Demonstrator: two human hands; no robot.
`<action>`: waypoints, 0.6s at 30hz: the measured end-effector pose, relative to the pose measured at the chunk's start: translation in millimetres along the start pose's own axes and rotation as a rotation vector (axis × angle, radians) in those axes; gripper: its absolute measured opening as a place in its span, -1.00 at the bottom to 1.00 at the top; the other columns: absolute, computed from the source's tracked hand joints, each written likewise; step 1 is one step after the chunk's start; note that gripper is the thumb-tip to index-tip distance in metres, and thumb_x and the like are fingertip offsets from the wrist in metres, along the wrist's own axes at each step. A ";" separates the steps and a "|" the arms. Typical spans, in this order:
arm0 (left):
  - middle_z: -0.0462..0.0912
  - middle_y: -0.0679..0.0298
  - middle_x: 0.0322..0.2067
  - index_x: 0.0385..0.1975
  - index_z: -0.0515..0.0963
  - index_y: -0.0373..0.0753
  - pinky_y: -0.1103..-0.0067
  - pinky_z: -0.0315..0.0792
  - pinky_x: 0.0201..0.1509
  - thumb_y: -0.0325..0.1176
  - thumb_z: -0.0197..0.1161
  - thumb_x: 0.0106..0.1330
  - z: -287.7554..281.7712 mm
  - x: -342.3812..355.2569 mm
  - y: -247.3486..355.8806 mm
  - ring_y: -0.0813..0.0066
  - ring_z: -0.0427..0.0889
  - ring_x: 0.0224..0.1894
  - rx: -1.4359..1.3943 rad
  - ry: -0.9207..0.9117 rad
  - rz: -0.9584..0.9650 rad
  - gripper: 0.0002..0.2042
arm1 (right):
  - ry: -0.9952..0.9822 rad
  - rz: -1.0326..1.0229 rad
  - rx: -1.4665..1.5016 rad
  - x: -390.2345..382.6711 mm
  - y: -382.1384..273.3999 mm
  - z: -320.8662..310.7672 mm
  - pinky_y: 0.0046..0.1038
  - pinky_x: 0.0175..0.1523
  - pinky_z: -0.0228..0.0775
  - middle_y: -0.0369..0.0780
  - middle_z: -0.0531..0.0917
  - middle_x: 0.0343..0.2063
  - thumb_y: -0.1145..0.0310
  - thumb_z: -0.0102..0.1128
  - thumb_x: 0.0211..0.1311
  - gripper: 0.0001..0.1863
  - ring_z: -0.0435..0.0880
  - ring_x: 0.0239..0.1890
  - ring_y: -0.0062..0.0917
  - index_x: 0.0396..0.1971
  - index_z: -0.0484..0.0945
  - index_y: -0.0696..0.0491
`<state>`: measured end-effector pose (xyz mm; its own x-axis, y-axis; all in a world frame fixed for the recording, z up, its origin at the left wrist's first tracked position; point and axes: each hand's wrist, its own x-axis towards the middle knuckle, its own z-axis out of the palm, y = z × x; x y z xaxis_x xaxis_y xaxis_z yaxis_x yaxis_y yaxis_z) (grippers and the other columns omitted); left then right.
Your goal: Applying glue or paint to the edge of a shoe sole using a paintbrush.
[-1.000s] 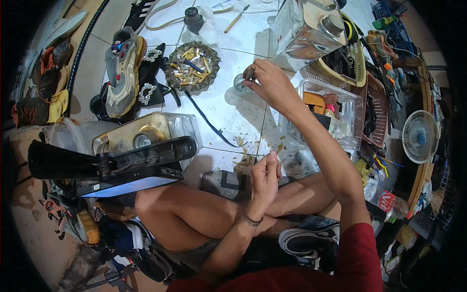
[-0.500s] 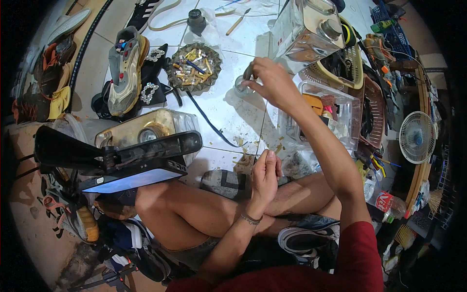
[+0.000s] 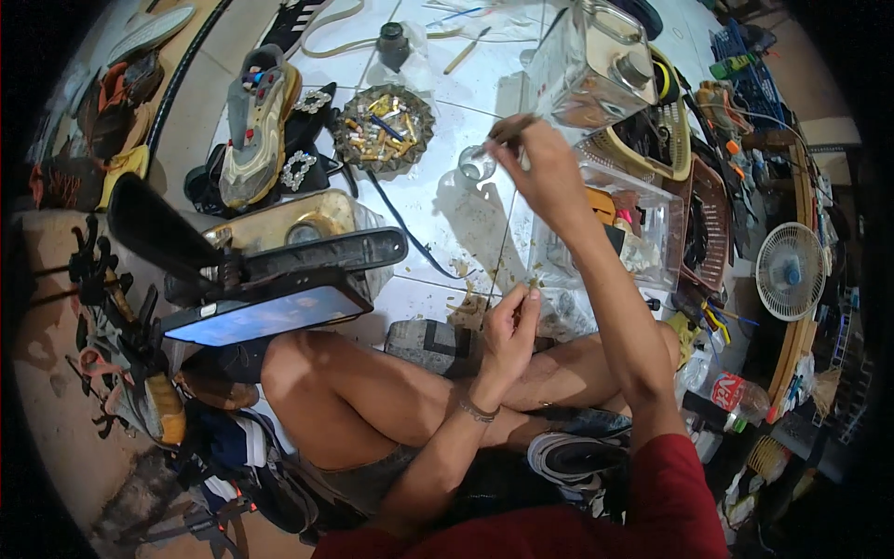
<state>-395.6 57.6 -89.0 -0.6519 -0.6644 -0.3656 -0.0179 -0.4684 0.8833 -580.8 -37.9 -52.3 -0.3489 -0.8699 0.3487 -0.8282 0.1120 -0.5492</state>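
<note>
My right hand reaches out over the tiled floor. Its fingers pinch a small dark piece, blurred, whose kind I cannot make out. Just left of those fingers, a small clear glass jar stands on the tiles. My left hand is closed above my crossed legs, thumb on top. Whatever is in its fingers is hidden. Below it lies a grey shoe-like piece with a dark patch. Small yellowish scraps are scattered on the tiles beyond my left hand.
A scalloped ashtray full of cigarette butts sits left of the jar. A large metal can stands at far right, near a clear plastic box. A phone on a stand leans in from the left. Shoes, baskets and a fan surround.
My right hand has moved slightly right, away from the jar, with the dark piece. My left hand stays closed in nearly the same place. The view has shifted a little.
</note>
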 end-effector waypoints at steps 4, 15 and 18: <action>0.16 0.28 -0.72 -0.58 0.30 -0.33 0.55 0.12 -0.55 -0.26 0.13 0.47 -1.4 10.6 7.8 0.66 0.14 -0.61 0.116 0.005 0.082 -0.63 | -0.242 -0.051 -0.150 10.2 7.8 -0.9 -0.30 -0.24 0.47 -0.13 0.66 -0.44 0.22 0.27 0.26 -0.74 0.66 -0.36 -0.28 -0.31 0.59 0.15; 0.41 0.40 -0.75 -0.51 0.48 -0.33 0.65 0.20 -0.58 -0.22 -0.04 0.55 1.9 -7.7 15.9 0.73 0.25 -0.70 -0.052 -0.274 0.002 -0.61 | 0.077 0.075 0.988 1.5 -80.4 -129.6 -0.57 -0.11 0.42 -0.28 0.61 -0.24 0.31 0.21 0.38 -0.74 0.55 -0.26 -0.66 -0.11 0.53 0.21; 0.62 0.27 -0.64 -0.19 0.63 -0.38 0.67 0.36 -0.49 -0.26 0.00 0.53 17.6 -16.5 15.3 0.70 0.48 -0.58 0.097 -0.520 0.063 -0.68 | 0.081 0.050 0.998 -13.7 -85.1 -154.1 -0.57 -0.10 0.43 -0.28 0.62 -0.23 0.29 0.21 0.39 -0.71 0.56 -0.25 -0.65 -0.09 0.53 0.21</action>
<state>-398.5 71.6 -64.3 -0.9434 -0.3013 -0.1384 -0.0202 -0.3643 0.9310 -573.1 38.5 106.7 -0.4325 -0.8359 0.3380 -0.0773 -0.3391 -0.9376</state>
